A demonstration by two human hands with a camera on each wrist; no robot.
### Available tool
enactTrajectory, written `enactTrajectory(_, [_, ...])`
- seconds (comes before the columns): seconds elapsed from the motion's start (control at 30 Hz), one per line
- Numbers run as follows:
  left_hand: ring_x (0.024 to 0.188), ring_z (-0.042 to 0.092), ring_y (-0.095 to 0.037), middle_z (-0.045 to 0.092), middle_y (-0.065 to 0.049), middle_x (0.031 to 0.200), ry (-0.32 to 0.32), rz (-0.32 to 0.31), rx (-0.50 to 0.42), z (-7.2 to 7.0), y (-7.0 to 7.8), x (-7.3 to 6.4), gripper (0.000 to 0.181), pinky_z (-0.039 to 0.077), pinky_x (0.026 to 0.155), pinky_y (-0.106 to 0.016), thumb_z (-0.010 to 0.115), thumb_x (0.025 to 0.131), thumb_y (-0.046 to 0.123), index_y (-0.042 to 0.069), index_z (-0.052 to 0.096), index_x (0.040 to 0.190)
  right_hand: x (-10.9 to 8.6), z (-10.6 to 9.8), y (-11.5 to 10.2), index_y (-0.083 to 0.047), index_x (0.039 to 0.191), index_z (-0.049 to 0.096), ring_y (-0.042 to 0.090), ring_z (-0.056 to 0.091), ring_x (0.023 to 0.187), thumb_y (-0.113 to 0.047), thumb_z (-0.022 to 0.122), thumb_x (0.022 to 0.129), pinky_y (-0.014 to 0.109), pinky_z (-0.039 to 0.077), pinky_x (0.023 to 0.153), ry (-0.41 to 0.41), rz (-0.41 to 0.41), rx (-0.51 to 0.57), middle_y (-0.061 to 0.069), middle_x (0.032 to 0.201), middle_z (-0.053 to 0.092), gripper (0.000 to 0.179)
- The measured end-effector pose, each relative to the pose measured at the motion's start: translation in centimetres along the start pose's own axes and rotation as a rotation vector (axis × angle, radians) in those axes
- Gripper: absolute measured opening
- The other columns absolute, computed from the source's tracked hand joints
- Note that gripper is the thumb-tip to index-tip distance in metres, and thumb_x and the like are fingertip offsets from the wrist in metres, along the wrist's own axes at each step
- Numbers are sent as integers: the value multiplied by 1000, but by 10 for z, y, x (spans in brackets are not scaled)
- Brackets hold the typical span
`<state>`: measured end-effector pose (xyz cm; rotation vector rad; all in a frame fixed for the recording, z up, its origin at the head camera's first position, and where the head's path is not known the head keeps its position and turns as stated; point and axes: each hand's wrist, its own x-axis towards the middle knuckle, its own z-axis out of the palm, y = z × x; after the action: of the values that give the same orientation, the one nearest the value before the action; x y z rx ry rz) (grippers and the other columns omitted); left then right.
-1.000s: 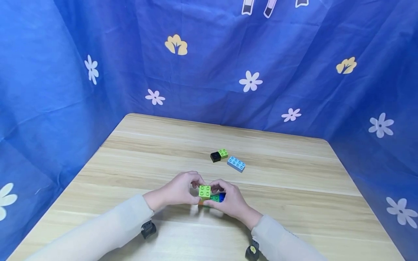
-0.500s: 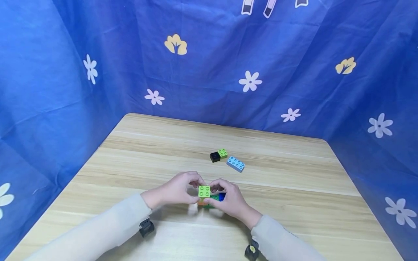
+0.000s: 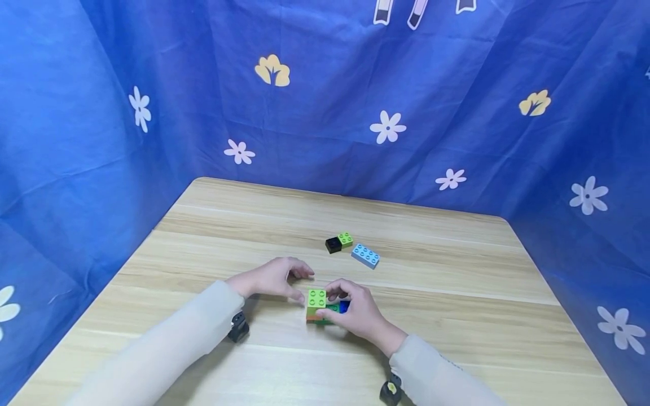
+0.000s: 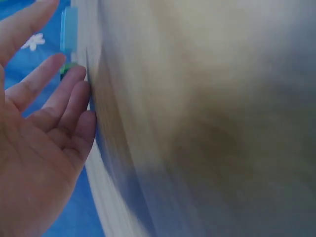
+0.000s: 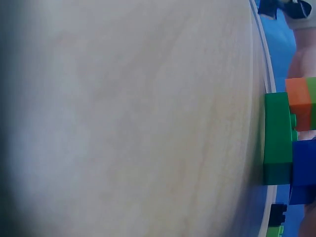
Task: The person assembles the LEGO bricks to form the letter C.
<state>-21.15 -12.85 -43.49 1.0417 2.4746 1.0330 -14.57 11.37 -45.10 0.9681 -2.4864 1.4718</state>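
Note:
A small stack of toy building bricks (image 3: 317, 298) stands on the table: a long green brick (image 5: 277, 138) at the bottom, with an orange brick (image 5: 298, 103) and a blue brick (image 5: 303, 163) on its two ends. A lime green brick (image 5: 313, 101) caps the orange one. My right hand (image 3: 358, 307) grips this stack from the right, thumb in front and fingers behind, hiding part of the green and blue bricks. Left of the stack, my left hand (image 3: 276, 278) is apart from it, fingers loosely bent and holding nothing; its palm (image 4: 39, 158) shows bare in the left wrist view.
Farther back lie a light blue brick (image 3: 365, 255), a black brick (image 3: 333, 245) and a lime brick (image 3: 346, 239) that sits against the black one. The wooden table (image 3: 431, 270) ends at a blue flowered cloth (image 3: 325, 101) behind and at both sides.
My left hand has let go of the stack and drawn back to the left and slightly away. The right hand keeps its grip in nearly the same place.

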Motion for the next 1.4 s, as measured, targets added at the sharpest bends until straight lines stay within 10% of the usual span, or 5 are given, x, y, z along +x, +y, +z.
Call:
enactTrajectory(0.63, [102,58,-29,62,-15,113,262,-283,-36,-7,-9,55,59,46,91,-39,79,78,23,-4,55,125,0,0,-1,-12,102,63,9,63,81,-26,82,75,29,52,78,3,-1,-15,-7,90,66,36])
enactTrajectory(1.4, [104,58,-25,63,-11,113,426,-433,-47,13,3,93,60,44,93,-38,85,71,24,4,61,122,1,-1,-2,-9,103,63,18,65,83,-20,84,72,35,53,78,2,40,30,-1,91,68,38])
